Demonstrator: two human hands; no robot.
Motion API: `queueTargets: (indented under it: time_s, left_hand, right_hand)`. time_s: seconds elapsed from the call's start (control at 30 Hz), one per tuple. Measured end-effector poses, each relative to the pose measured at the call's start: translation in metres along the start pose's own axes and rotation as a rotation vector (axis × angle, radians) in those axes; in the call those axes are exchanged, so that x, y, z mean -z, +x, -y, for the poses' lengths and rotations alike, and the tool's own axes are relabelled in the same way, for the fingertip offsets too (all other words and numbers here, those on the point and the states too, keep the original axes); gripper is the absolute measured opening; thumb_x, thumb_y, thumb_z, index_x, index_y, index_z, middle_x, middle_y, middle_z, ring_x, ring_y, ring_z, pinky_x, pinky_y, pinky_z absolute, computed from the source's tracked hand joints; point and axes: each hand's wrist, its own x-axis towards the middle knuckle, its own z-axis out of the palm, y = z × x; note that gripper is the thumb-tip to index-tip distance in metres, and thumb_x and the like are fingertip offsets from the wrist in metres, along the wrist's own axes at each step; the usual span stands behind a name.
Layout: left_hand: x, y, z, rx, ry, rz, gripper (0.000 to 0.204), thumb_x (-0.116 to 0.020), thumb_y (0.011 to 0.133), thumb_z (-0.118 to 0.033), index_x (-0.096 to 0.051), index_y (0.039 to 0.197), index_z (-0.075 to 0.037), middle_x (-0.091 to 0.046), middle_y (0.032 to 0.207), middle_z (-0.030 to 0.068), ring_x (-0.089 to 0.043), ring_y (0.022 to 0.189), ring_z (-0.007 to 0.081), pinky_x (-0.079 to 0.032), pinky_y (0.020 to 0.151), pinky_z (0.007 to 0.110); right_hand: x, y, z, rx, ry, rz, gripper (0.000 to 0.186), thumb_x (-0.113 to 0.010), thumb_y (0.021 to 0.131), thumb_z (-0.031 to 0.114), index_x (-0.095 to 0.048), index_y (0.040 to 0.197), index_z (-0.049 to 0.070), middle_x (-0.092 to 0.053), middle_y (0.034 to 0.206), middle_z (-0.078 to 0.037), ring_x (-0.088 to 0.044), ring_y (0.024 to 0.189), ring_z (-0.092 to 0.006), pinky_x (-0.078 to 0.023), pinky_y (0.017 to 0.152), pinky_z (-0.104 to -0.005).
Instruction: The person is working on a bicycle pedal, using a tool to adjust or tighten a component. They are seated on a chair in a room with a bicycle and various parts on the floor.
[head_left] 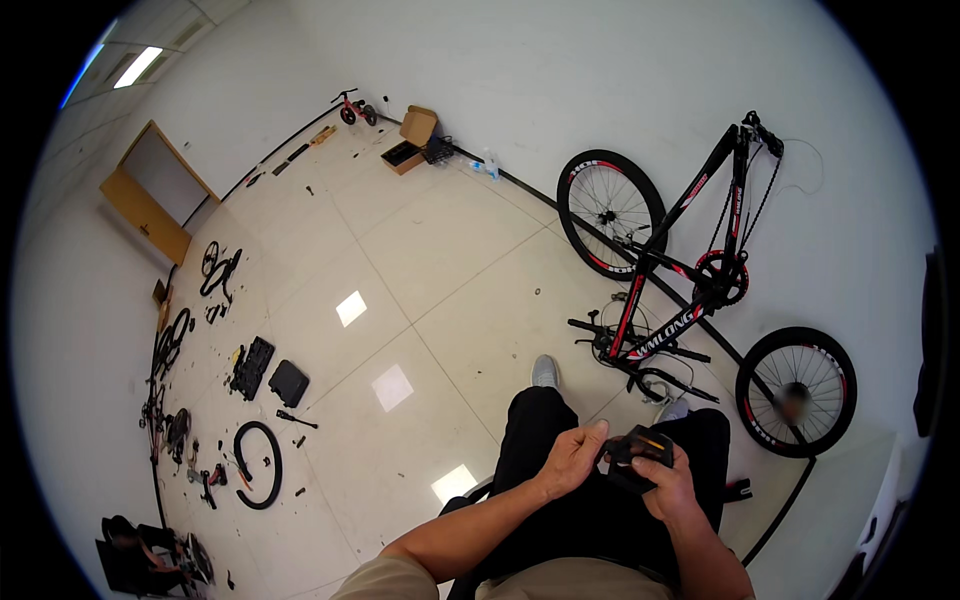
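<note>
The right hand (673,486) has its grip closed around a black pedal with an orange reflector strip (638,455), above the black-trousered lap (585,515), between four and five o'clock in the view. The left hand (574,461) has a half-curled grip at its nine o'clock side; whether it pinches anything I cannot tell. The step seems to be readying the pedal; fitting it would call for reaching the red-and-black crankset (722,278), toward one o'clock.

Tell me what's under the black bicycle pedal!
Black trousers show beneath the bicycle pedal, which the right hand holds. Whatever the pedal itself covers can't be seen.
</note>
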Motion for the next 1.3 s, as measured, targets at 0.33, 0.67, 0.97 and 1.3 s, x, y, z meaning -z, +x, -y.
queueTargets:
  time_s: [0.33,0.67,0.97,1.3]
  left_hand:
    - [-0.005,-0.001,0.001,-0.130,0.113,-0.002,0.023,-0.052,0.104,-0.026,-0.058,0.099,-0.004,-0.054,0.080,-0.0018,-0.047,0.068,0.0049,-0.041,0.063,0.022]
    - [-0.005,0.002,0.011,-0.017,0.084,-0.025,0.039,-0.047,0.106,-0.034,-0.054,0.079,-0.006,-0.048,0.068,-0.0029,-0.045,0.062,0.0051,-0.040,0.057,0.024]
    - [-0.010,0.002,-0.001,-0.054,0.007,-0.045,0.032,-0.050,0.105,-0.031,-0.056,0.086,-0.006,-0.048,0.071,-0.0035,-0.045,0.063,0.0050,-0.039,0.058,0.023]
    - [-0.004,0.003,0.015,-0.139,0.137,-0.031,0.031,-0.050,0.105,-0.027,-0.055,0.084,-0.004,-0.047,0.069,-0.0030,-0.043,0.064,0.0049,-0.038,0.058,0.023]
  right_hand:
    - [0.005,-0.001,0.000,0.013,-0.028,-0.096,0.021,-0.068,0.081,-0.002,-0.063,0.101,0.001,-0.068,0.101,-0.010,-0.067,0.091,-0.0198,-0.055,0.085,-0.0350]
    - [0.017,-0.001,-0.009,-0.006,-0.130,-0.094,0.025,-0.072,0.080,-0.002,-0.066,0.104,0.001,-0.068,0.097,-0.005,-0.065,0.089,-0.0149,-0.052,0.085,-0.0302]
    - [0.013,-0.002,-0.005,0.069,-0.245,-0.093,0.022,-0.072,0.081,-0.001,-0.067,0.102,0.001,-0.068,0.096,-0.003,-0.063,0.089,-0.0126,-0.050,0.085,-0.0280]
    - [0.014,-0.002,-0.009,0.042,-0.209,-0.101,0.025,-0.072,0.079,-0.004,-0.067,0.103,0.003,-0.069,0.097,-0.004,-0.064,0.090,-0.0136,-0.050,0.086,-0.0292]
